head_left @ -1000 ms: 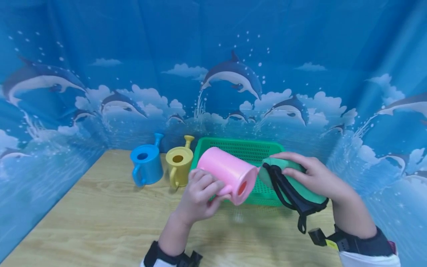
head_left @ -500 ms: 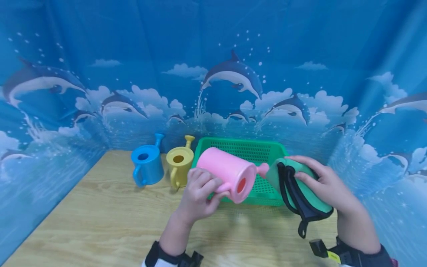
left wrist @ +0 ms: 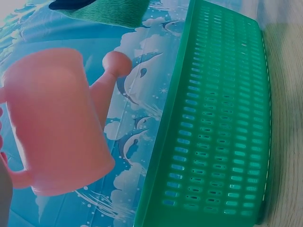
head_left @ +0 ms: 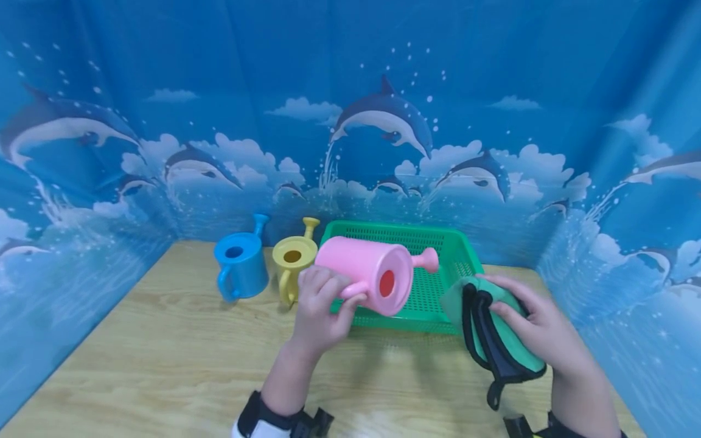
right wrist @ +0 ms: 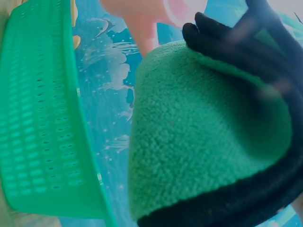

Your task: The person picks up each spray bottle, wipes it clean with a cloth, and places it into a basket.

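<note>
My left hand (head_left: 323, 307) grips the handle of a pink watering can (head_left: 356, 264), held tipped on its side over the left part of a green basket (head_left: 472, 249). Its red-looking opening faces me and the spout points right. In the left wrist view the can (left wrist: 57, 118) shows its smooth body and round spout head. My right hand (head_left: 547, 328) holds a folded green cloth (head_left: 520, 350) with black edging and a hanging loop, thumb on top, near the basket's front right corner. A gap separates cloth and spout in the head view. The cloth's fuzzy face (right wrist: 199, 137) fills much of the right wrist view.
A blue watering can (head_left: 243, 274) and a yellow watering can (head_left: 298, 274) stand upright on the wooden table (head_left: 164, 359), left of the basket. A blue curtain (head_left: 230, 109) printed with dolphins encloses the table at the back and sides.
The cloth has come off the pink can's spout and moved right and down with my right hand. My left hand has drawn the can slightly left and turned it more level.
</note>
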Tool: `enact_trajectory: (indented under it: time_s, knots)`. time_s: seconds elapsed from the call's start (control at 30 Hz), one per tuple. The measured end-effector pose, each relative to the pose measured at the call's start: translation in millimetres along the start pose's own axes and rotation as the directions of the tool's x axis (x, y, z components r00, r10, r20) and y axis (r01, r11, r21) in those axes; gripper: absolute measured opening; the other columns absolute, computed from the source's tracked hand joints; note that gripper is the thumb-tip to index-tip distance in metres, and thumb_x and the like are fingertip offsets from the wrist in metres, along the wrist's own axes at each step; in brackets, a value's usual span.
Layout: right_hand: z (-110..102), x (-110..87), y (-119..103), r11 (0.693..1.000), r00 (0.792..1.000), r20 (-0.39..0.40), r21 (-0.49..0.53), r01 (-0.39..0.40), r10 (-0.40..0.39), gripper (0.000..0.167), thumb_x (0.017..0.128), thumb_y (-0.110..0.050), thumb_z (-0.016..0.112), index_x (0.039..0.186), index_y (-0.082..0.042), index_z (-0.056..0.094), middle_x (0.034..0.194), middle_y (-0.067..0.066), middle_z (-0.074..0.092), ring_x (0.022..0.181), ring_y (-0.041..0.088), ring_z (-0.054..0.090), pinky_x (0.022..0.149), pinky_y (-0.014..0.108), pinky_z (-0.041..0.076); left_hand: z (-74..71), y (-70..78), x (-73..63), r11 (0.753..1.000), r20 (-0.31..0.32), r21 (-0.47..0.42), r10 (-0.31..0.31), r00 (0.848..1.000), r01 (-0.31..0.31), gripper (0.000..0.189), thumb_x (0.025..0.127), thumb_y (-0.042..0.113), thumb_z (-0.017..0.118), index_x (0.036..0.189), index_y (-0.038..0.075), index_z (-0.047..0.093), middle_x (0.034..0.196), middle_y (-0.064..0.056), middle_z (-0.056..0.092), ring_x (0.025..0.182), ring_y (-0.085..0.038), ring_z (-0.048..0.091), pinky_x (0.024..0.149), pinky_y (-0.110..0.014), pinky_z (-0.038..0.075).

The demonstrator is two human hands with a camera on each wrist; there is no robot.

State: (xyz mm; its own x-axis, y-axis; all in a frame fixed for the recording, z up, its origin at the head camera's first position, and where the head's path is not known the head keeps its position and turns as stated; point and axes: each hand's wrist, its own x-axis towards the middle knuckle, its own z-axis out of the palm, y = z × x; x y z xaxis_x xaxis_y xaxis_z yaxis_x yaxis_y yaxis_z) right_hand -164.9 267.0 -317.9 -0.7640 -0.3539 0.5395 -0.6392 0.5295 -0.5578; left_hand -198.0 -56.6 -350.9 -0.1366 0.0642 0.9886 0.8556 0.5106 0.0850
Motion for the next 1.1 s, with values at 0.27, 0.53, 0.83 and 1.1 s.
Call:
enact_trajectory:
  time_s: [0.27,0.53,0.83,1.1]
  knots:
    - [8.5,-12.0,7.6,0.998,1.0,-0.013,0.052,-0.028,0.028,0.044,0.091,0.013,0.053,0.133,-0.001,0.053,0.131,-0.026,0.052,0.118,-0.011,0.049,0.09,0.005,0.039,-0.5,0.3,-0.6,0.987,-0.019,-0.013,-0.162,0.987,0.162,0.037,0.099,0.037,0.053,0.083,0.004,0.057,0.071,-0.003,0.05,0.072,-0.018,0.045,0.07,-0.032,0.036]
    - [10.0,-14.0,9.5,0.999,0.999,-0.015,0.031,-0.039,0.04,0.044,0.092,0.01,0.054,0.134,-0.003,0.054,0.133,-0.026,0.05,0.122,-0.013,0.044,0.092,0.004,0.036,-3.3,3.2,0.1,0.955,0.015,0.003,-0.297,0.955,0.297,0.04,0.097,0.04,0.054,0.088,0.001,0.057,0.075,-0.007,0.054,0.075,-0.018,0.048,0.067,-0.028,0.041]
    - [9.1,-17.1,6.8,0.998,0.998,-0.014,-0.017,-0.059,0.058,0.045,0.092,0.007,0.057,0.133,-0.009,0.056,0.132,-0.025,0.052,0.121,-0.016,0.042,0.092,0.002,0.034,-1.2,3.1,-1.3,0.921,-0.019,0.01,-0.388,0.921,0.389,0.042,0.097,0.042,0.053,0.086,0.001,0.057,0.074,-0.007,0.052,0.073,-0.017,0.047,0.061,-0.024,0.042]
    - [10.9,-16.7,7.8,0.999,0.999,-0.01,0.008,-0.031,0.031,0.045,0.09,0.01,0.056,0.133,-0.005,0.055,0.132,-0.027,0.051,0.123,-0.014,0.043,0.093,0.003,0.035,-2.5,14.9,4.5,0.661,0.072,-0.082,-0.742,0.666,0.746,0.023,0.093,0.024,0.065,0.096,0.002,0.06,0.084,-0.008,0.057,0.08,-0.014,0.05,0.068,-0.023,0.047]
